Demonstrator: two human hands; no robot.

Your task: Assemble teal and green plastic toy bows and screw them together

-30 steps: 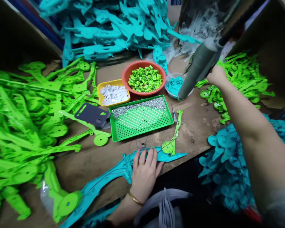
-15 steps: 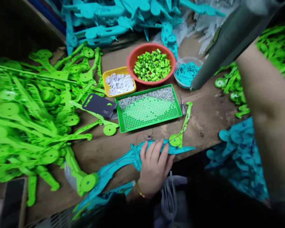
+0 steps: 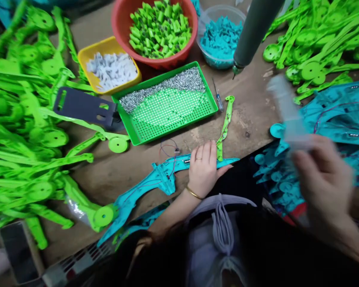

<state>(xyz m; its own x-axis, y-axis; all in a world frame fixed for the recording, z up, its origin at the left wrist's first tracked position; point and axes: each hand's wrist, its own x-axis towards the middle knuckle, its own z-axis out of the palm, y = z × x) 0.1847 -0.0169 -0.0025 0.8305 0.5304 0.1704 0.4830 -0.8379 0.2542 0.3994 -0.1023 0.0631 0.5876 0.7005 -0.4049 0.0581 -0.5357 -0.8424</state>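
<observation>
My left hand [image 3: 202, 171] lies closed over the right part of a turquoise bow-shaped plastic shell [image 3: 143, 183], its thumb along the near edge. Thin red and blue wires run along the shell to a tiny connector [image 3: 176, 151] behind it. Just beyond my fingers, a slim green plastic arm [image 3: 225, 125] touches the shell. On the right, my right hand [image 3: 327, 179] is raised and grips a translucent whitish plastic piece [image 3: 290, 107]. Motion blurs that piece, so its exact kind cannot be told.
A green perforated tray [image 3: 173, 133] holds small metal screws. Behind stand a yellow tray [image 3: 83, 65], a red bowl [image 3: 119, 28] and a clear tub [image 3: 208, 57]. A dark power screwdriver [image 3: 254, 36] hangs near a small screwdriver [image 3: 219, 99]. Green parts [image 3: 30, 139] heap left; turquoise shells [image 3: 341, 111] right.
My right hand has come back from the far right, with the translucent piece now visible in it. My left hand stays on the turquoise shell. The view has shifted closer and downward.
</observation>
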